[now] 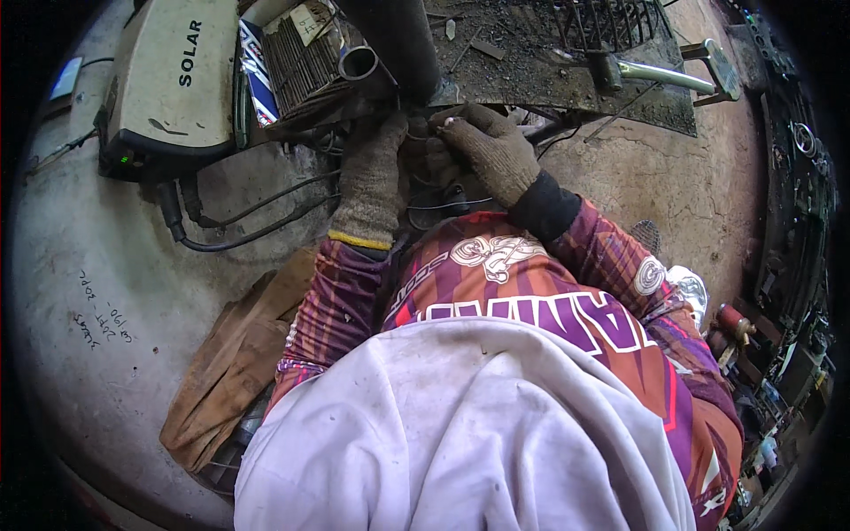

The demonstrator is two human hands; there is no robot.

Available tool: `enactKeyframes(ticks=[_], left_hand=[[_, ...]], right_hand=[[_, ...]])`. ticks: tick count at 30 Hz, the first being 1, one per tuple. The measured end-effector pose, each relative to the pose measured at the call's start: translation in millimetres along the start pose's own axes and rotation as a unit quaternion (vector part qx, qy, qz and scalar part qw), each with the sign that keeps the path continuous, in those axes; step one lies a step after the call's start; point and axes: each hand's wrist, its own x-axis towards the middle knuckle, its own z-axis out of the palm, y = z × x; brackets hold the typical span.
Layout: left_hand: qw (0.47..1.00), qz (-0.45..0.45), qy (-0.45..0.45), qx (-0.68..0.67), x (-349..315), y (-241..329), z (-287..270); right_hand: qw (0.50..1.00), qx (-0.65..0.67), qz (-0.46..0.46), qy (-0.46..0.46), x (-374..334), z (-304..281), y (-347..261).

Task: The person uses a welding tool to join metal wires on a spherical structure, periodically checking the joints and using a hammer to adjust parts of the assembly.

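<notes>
Both my hands wear grey-brown knitted work gloves and meet at the near edge of a dark metal worktable [567,88]. My left hand [372,173] reaches up to the edge, back uppermost; its fingers are hidden below it. Beside it, my right hand [489,152] has its fingers curled inward and closed, a pale fingertip showing at the front. Whatever sits inside that grip is too dark to make out. Just above my left hand stands a short open metal tube [359,64], next to a thick dark post [394,40]. Thin cables hang around my hands.
A beige welding machine [168,71] stands left, with black cables [257,241] running toward me. Near the post is a stack of flat metal strips [305,57]. A hammer [664,76] and a metal grate [611,22] lie on the worktable. Brown cloth [239,363] lies lower left.
</notes>
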Motion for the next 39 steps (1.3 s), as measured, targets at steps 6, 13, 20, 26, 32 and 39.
enactKeyframes(ticks=[6,13,20,26,32,39], left_hand=[[0.998,0.018,-0.004,-0.053,21,8,1],[1.000,-0.016,0.005,-0.023,19,-2,-2],[0.994,-0.035,-0.069,-0.076,25,-3,-4],[0.996,-0.013,0.004,-0.085,24,-12,0],[0.993,-0.040,0.034,-0.108,29,-13,-3],[0.985,-0.077,-0.034,-0.152,26,-17,0]], right_hand=[[0.999,0.003,-0.040,0.012,25,6,4],[0.993,-0.078,-0.039,0.084,40,-8,6],[0.990,-0.104,-0.057,0.080,48,-14,14],[0.992,-0.077,-0.061,0.077,46,-11,7],[0.984,-0.145,-0.081,0.069,46,-11,6],[0.994,-0.067,-0.041,0.073,46,-10,5]])
